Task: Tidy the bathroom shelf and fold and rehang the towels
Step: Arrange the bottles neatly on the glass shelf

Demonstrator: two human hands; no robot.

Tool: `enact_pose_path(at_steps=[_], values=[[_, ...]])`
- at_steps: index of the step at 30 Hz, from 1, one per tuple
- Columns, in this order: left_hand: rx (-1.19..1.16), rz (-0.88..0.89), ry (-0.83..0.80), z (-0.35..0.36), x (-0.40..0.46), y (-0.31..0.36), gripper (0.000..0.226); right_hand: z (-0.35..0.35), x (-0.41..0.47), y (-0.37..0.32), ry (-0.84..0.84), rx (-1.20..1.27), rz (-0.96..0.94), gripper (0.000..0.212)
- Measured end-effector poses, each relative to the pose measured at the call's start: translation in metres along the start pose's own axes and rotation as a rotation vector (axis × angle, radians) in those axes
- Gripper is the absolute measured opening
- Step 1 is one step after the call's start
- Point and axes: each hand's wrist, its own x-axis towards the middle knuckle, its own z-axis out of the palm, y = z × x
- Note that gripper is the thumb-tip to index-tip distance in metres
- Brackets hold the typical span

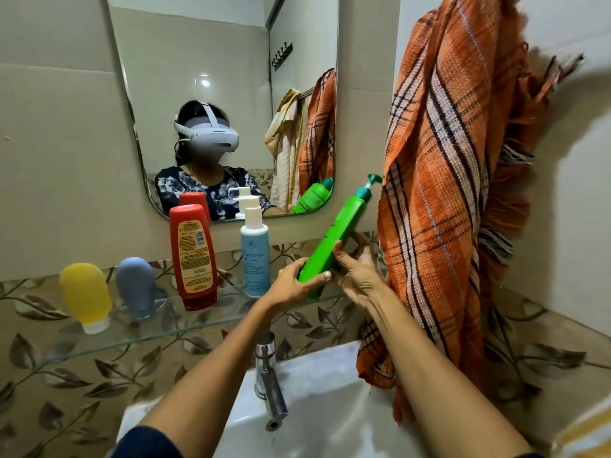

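Over the sink [317,385], her left hand [291,285] curled round the base of the green pump bottle [334,239], tilted above the glass shelf [185,322]; her right hand [357,272], fingers spread, steadied it, likely to stand it. Beyond hung the orange checked towel [439,180], unfolded.

Striped cloth [588,434] (corner only), cropped
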Motion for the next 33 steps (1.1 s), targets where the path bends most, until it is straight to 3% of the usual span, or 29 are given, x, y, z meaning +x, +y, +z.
enact_pose_path(at_steps=[5, 11, 17, 22, 33], values=[[-0.118, -0.002, 0.002, 0.01, 0.0, 0.002, 0.047, 0.002, 0.009, 0.007, -0.032, -0.292, -0.153, 0.044], [-0.053, 0.01, 0.034, 0.012, 0.006, 0.001, 0.045, 0.001, 0.014, 0.006, 0.103, -0.395, -0.245, 0.074], [-0.062, -0.074, 0.153, 0.016, 0.018, -0.002, 0.034, 0.005, 0.019, 0.014, 0.196, -0.57, -0.27, 0.063], [-0.01, -0.089, 0.24, 0.023, 0.023, -0.007, 0.033, -0.011, 0.022, 0.027, 0.152, -0.692, -0.209, 0.051], [0.086, -0.109, 0.353, 0.032, 0.027, -0.017, 0.027, -0.02, 0.031, 0.038, 0.184, -0.836, -0.278, 0.052]])
